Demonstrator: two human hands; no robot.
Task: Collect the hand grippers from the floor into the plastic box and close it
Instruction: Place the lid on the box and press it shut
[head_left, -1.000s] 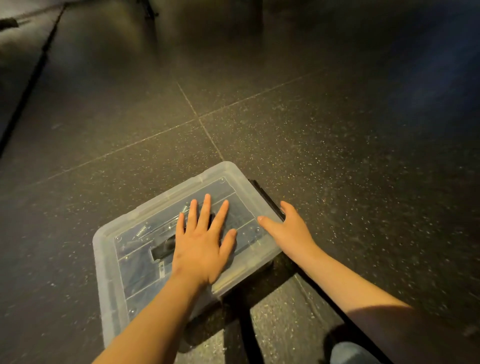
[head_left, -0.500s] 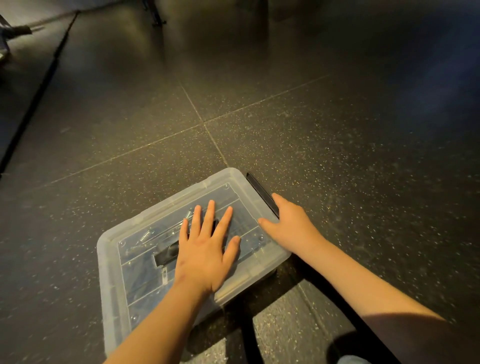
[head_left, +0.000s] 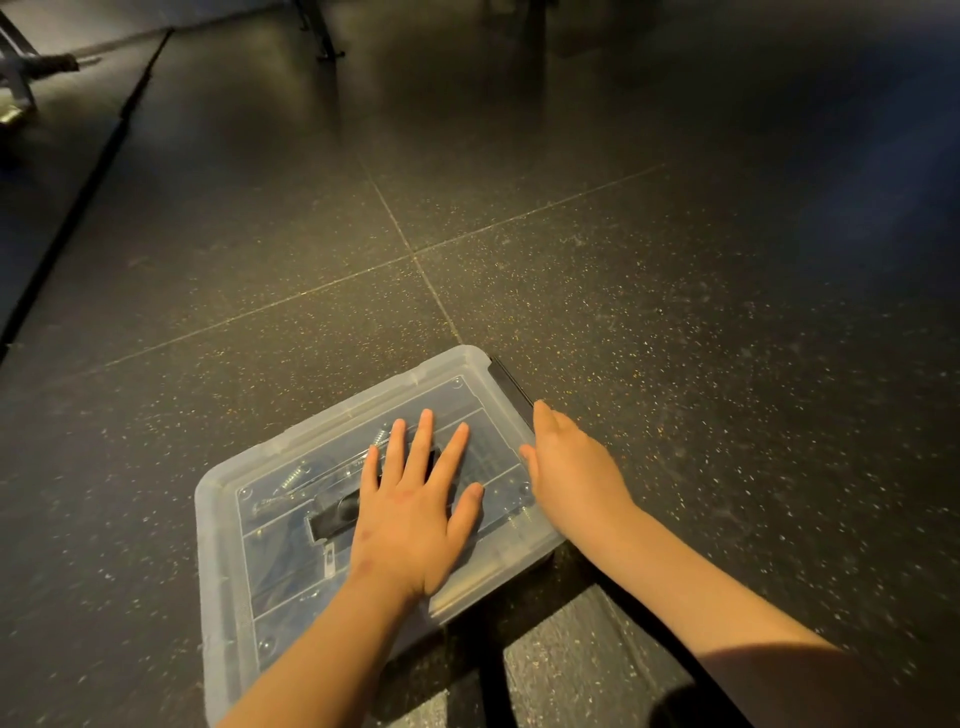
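The left hand (head_left: 410, 514) lies flat, fingers spread, on the plastic box (head_left: 218, 545); the right hand (head_left: 571, 467) touches its right-side black latch (head_left: 509, 382), grip unclear.

There is one box (head_left: 496, 584) with one lid (head_left: 291, 571) on it and one black latch (head_left: 511, 384) showing on its right side, and two hands, the left hand (head_left: 415, 514) and the right hand (head_left: 571, 467), are at the box. Through the lid two coil springs (head_left: 382, 434) and one black handle (head_left: 335, 512) can be counted, but the number of grippers inside the box cannot be told. Beyond the box four floor tiles (head_left: 571, 291) meet at one crossing of seams, and two metal stands (head_left: 21, 67) show far beyond the box.
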